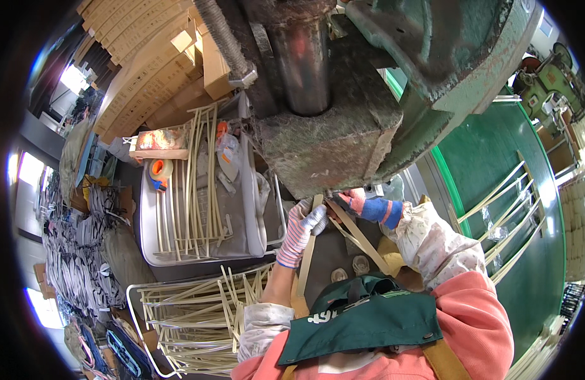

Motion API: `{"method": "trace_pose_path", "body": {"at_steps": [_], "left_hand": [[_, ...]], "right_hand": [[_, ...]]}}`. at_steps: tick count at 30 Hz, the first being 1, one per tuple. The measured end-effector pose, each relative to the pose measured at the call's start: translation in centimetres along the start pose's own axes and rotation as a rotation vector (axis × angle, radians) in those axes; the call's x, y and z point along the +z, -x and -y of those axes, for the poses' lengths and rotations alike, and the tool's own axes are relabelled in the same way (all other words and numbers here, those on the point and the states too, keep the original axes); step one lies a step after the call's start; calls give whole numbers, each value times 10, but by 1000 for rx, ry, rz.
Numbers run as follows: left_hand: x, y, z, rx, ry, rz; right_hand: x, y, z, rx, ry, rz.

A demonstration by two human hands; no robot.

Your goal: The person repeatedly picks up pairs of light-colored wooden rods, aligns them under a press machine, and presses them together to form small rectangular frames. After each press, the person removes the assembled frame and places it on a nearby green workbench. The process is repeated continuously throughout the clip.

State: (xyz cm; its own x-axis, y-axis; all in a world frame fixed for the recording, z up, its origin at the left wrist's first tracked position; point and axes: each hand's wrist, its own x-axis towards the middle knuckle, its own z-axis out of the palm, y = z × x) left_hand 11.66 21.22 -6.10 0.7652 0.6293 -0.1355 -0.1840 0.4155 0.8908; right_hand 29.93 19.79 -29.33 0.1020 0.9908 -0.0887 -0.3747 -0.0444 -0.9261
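In front of my chest, below a heavy green press head (324, 152), two cream flat bars spread toward me in a V. My left hand (303, 227), in a striped, pale-fingered glove, is closed around the left bar (306, 259) near its far end. Close to the press's lower edge, my right hand (362, 206), in a red and blue glove, grips the upper end of the right bar (361, 239). Its fingertips are partly hidden by the press and the bar. A thinner rod lies beneath that bar.
A grey-white bin (178, 256) to the left holds long cream strips, a tape dispenser (159, 171) and a small box (159, 144). Nearer, a wire-framed rack (133, 304) is piled with cream frames. More frames (511, 221) lie on the green conveyor (495, 133) at right. Cartons (147, 82) stand behind.
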Motion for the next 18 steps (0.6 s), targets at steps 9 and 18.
{"method": "trace_pose_path", "body": {"at_steps": [9,18], "left_hand": [[-2,-1,-27,-74,-235,169],[1,-5,-22,-129,-136,127]], "right_hand": [[59,58,152,214,-80,163],[88,76,187,92,320,-2]]}}
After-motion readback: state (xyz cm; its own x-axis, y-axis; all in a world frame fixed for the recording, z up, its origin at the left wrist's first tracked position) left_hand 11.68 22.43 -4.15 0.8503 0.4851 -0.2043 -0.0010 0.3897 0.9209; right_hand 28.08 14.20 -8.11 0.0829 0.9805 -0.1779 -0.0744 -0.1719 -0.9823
